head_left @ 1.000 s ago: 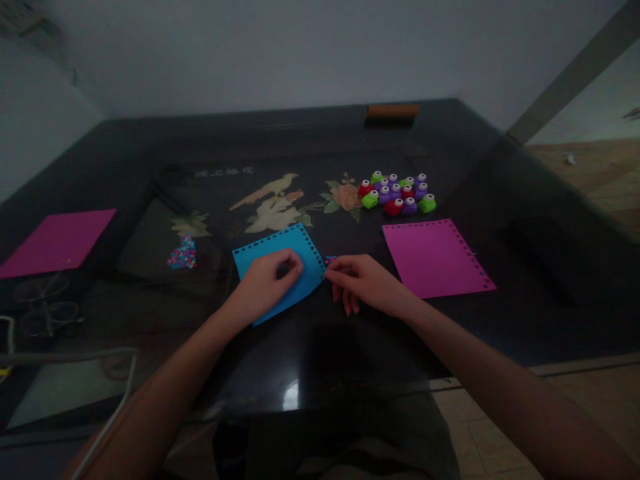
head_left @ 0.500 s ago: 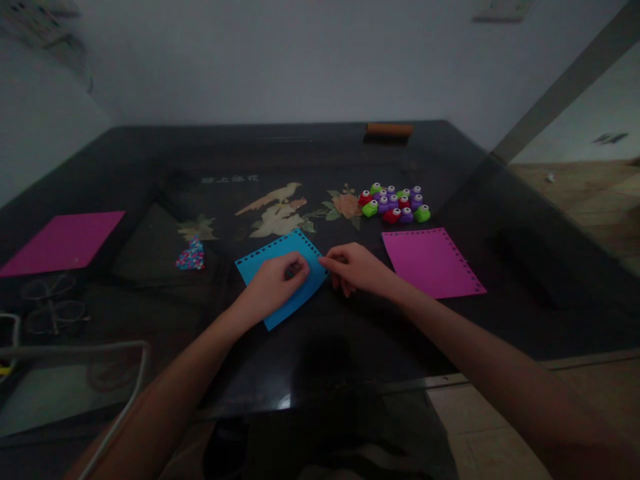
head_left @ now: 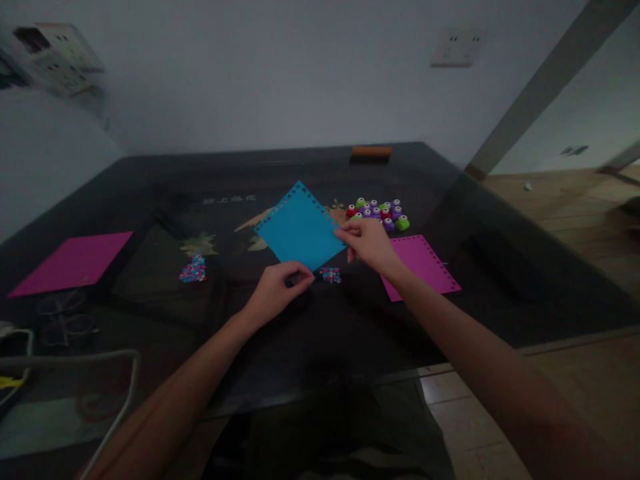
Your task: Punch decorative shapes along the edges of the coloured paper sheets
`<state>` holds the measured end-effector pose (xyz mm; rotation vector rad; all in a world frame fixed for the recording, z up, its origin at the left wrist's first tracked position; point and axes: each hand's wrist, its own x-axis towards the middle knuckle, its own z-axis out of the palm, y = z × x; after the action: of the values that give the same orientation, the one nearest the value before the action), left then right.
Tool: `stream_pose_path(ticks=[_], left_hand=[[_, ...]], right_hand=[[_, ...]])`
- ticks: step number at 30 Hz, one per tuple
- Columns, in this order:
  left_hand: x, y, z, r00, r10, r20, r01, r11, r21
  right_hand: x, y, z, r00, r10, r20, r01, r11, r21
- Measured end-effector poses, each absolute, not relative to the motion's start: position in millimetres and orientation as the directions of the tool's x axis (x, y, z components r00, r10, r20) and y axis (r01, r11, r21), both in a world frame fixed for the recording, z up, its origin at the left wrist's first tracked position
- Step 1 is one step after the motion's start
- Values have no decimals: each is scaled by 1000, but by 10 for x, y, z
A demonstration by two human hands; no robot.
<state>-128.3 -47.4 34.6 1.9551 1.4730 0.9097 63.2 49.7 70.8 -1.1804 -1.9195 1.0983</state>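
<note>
A square sheet of blue paper (head_left: 300,230) is tilted up off the dark table, with small holes punched along its two upper edges. My right hand (head_left: 367,243) pinches its right corner. At the bottom corner, my left hand (head_left: 280,290) has thumb and fingers closed on the paper's tip. Just below the sheet, between my hands, lies a small pile of pink, blue and white paper bits (head_left: 331,275). Beyond my right hand stands a cluster of small red, green and purple craft punches (head_left: 375,212), partly hidden by it.
Right of my hand lies a pink sheet (head_left: 425,270) with punched edges. A plain pink sheet (head_left: 75,263) is at the left, near a larger pile of paper bits (head_left: 194,269). A brown roll (head_left: 371,152) sits at the back; a white cable (head_left: 131,373) is lower left.
The blue sheet has been lifted and tilted up, uncovering the small pile of paper bits. My left hand has moved from the sheet's middle to its bottom corner. The view has tilted up slightly.
</note>
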Motion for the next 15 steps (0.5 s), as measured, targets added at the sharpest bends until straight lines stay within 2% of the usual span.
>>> stream_pose_path(ticks=[5,10,15], left_hand=[[-1127,-353,286,255,952,166,630,-294,719],[-1015,-181,239,216,962,168,667,-271,694],[-956,-119,146,197,968,154,687,-249,683]], right_hand=[[1105,522,623,-215,967,137,228,187,-956],[1377,496,450,-70,991,110,25,112,-993],[1443,465,365,-20,998,67,-77,65,-995]])
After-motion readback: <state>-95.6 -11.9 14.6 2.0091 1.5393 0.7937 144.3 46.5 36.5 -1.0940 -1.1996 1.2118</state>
